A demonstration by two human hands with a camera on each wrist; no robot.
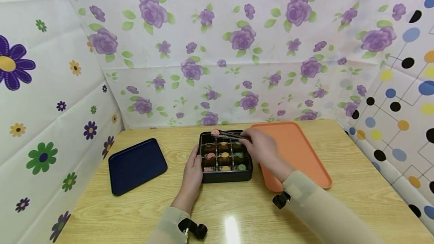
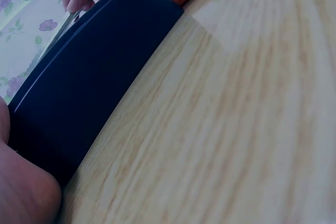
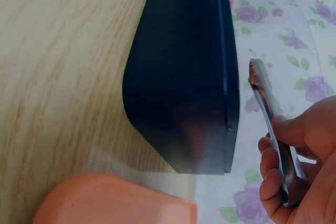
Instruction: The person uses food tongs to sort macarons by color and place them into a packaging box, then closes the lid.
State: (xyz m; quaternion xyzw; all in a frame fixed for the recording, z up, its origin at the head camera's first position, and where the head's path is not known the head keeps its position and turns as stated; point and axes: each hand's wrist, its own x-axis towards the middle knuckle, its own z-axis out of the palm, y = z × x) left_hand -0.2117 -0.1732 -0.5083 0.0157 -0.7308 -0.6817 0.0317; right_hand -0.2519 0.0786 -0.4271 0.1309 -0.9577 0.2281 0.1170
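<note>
A black box [image 1: 228,176] stands on the table, with a clear divided insert inside. Small round pieces in pink, yellow [image 1: 225,155] and green [image 1: 242,167] lie in its compartments. My left hand [image 1: 193,172] rests along the box's left wall, fingers mostly straight. Over the back of the box, my right hand [image 1: 262,146] grips metal tongs [image 3: 278,140], which point left. At the tongs' tips in the head view is a round pink piece [image 1: 215,132], above the back left compartments. The right wrist view does not show that piece clearly.
An orange tray [image 1: 291,150] lies right of the box, partly beneath my right forearm. Further left is a dark blue tray [image 1: 137,166]. The wooden table [image 1: 135,214] meets flower-patterned cloth [image 1: 217,48] at the back, with patterned cloth on both sides.
</note>
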